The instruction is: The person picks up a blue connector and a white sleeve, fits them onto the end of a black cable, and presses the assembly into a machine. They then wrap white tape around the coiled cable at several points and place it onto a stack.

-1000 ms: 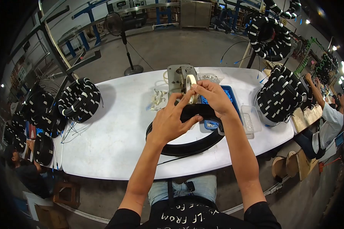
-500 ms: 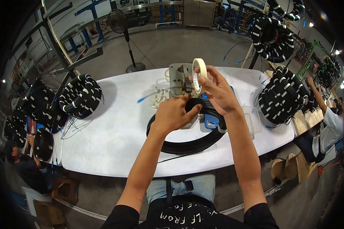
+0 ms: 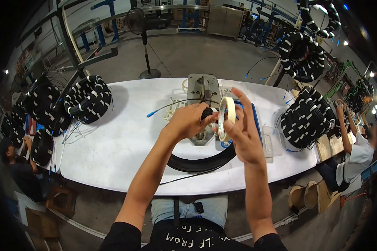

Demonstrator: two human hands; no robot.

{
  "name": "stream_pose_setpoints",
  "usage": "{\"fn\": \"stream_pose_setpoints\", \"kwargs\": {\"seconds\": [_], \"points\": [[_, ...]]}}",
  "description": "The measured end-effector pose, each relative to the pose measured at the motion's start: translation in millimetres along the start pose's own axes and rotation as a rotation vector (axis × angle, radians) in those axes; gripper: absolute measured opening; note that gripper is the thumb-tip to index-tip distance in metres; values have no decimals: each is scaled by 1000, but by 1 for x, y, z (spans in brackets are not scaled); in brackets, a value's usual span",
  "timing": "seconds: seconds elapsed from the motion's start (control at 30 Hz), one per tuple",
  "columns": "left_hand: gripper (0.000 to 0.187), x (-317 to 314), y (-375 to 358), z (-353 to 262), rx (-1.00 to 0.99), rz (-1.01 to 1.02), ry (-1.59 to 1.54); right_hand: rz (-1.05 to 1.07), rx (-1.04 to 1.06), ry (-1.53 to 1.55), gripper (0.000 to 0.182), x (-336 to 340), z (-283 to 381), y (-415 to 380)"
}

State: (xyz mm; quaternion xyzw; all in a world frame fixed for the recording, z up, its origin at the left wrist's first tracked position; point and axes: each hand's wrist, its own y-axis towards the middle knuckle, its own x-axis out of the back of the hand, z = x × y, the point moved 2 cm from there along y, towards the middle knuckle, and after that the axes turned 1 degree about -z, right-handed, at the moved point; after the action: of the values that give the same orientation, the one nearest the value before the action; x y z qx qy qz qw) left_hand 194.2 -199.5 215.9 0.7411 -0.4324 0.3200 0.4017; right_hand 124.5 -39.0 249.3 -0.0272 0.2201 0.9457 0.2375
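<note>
A coil of black cable lies on the white table in front of me. My left hand is closed around the coil's far side, and a bit of white tape shows by its fingertips. My right hand grips a roll of pale masking tape between thumb and fingers, close to the left fingertips and over the coil's right side. Some of its other fingers point upward. A thin cable end with a blue connector sticks out to the left beyond my left hand.
A metal fixture stands behind the hands, with small white pieces at its left. A blue tray and clear plastic tray lie right. Taped cable coils stand left, others right. Co-workers sit at both sides.
The tape roll in my right hand has come down and nearer to my left fingertips. My left hand now grips the coil's far side, where it lay over it before.
</note>
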Motion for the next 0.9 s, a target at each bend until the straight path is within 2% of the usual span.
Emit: {"fn": "stream_pose_setpoints", "kwargs": {"seconds": [0.13,0.23,0.4,0.47,0.73,0.9], "points": [[41,-4,-4,6,32,-15,58,-39,69,16,83,-11,-19,-20],[45,-5,-4,10,36,-15,31,-134,73,177,90,-11,-23,-24],[49,2,-2,13,6,33,-29,-125,62,147,90,-9,-20,-27],[49,3,-1,13,-4,65,-26,-103,117,132,91,-10,-18,-30],[46,-5,-1,18,28,-12,37,-50,35,162,86,-17,-41,-52],[51,-11,3,25,-37,-23,49,-139,-33,231,88,-18,-56,-59]]}}
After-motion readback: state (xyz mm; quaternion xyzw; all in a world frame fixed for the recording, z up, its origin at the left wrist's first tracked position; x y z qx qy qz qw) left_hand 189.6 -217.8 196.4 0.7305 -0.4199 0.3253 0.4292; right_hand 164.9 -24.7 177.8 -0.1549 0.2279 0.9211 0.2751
